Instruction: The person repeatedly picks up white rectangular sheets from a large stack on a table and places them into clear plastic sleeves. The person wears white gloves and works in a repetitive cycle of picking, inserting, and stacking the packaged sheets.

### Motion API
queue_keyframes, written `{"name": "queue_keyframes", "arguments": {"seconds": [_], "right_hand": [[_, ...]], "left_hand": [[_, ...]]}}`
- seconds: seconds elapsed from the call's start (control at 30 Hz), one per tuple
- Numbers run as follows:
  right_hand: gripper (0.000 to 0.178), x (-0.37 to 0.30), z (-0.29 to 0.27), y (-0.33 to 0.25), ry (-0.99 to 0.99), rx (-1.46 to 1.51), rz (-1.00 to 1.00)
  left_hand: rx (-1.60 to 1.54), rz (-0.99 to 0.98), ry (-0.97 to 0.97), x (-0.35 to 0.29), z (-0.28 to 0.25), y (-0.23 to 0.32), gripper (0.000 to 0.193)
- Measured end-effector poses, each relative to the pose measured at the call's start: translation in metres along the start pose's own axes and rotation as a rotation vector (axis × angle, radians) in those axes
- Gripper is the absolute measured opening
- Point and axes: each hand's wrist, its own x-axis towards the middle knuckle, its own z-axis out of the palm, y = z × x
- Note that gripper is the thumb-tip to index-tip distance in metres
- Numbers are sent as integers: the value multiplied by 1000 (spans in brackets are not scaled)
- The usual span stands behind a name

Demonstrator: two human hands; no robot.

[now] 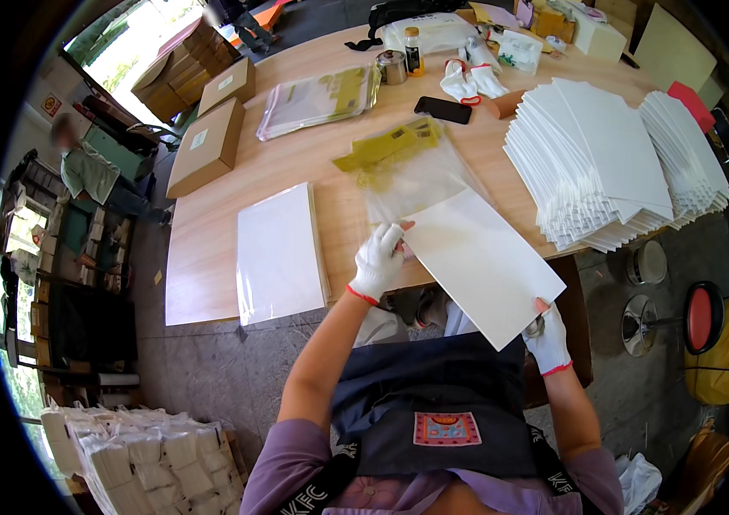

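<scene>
My right hand point(550, 341), in a white glove with a red cuff, grips the near right corner of a stiff white sheet point(489, 266). Tilted across the table's front edge, the sheet has its far end over a transparent plastic bag point(381, 193) with a yellow printed band. My left hand point(378, 260), gloved alike with bare fingertips, is closed on the bag's near edge, beside the sheet's left corner. Its fingers partly hide the grip. Left of it lies a stack of white sheets in transparent plastic point(278, 253).
Fanned stacks of white sheets point(592, 154) stand at the right. Farther back are more plastic bags point(317, 103), a black phone point(442, 109), spare gloves point(471, 81), a jar point(413, 51) and brown cartons point(207, 148). A person point(90, 172) stands at far left; a stool point(701, 318) is at right.
</scene>
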Motion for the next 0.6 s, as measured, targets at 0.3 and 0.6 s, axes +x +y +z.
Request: {"name": "queue_keyframes", "arguments": {"seconds": [0.3, 0.6], "right_hand": [[34, -57, 58, -8, 104, -151, -8], [31, -43, 58, 38, 235, -228, 332]], "left_hand": [[-1314, -371, 551, -34, 123, 44, 63], [-996, -295, 25, -151, 210, 25, 48]]}}
